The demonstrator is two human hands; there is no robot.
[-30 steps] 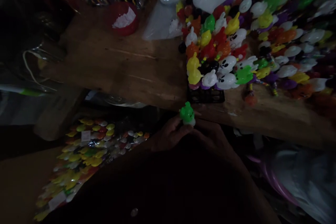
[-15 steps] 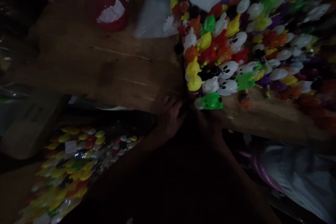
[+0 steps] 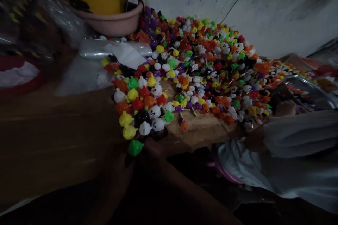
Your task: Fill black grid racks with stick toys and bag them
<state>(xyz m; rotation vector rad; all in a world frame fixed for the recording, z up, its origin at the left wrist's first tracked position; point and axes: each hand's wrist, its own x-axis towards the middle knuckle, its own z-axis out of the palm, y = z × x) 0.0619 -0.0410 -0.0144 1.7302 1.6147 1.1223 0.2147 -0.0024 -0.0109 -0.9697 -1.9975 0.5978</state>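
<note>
Green toy [image 3: 135,147]: held at the near table [image 3: 52,130] edge between both hands, left hand [image 3: 118,160] at seven o'clock, right hand [image 3: 153,147] at three o'clock. Grip appears pinching; darkness hides fingers. Toy rack [image 3: 142,116] at twelve o'clock, just beyond.

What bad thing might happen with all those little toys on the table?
The green toy sits right at the edge of the wooden table, between the two dim hands, so it may slip off. The toy rack also stands at that edge, so a bump might tip it. The big toy pile spreads close to another person's sleeve, which might sweep pieces down.
</note>
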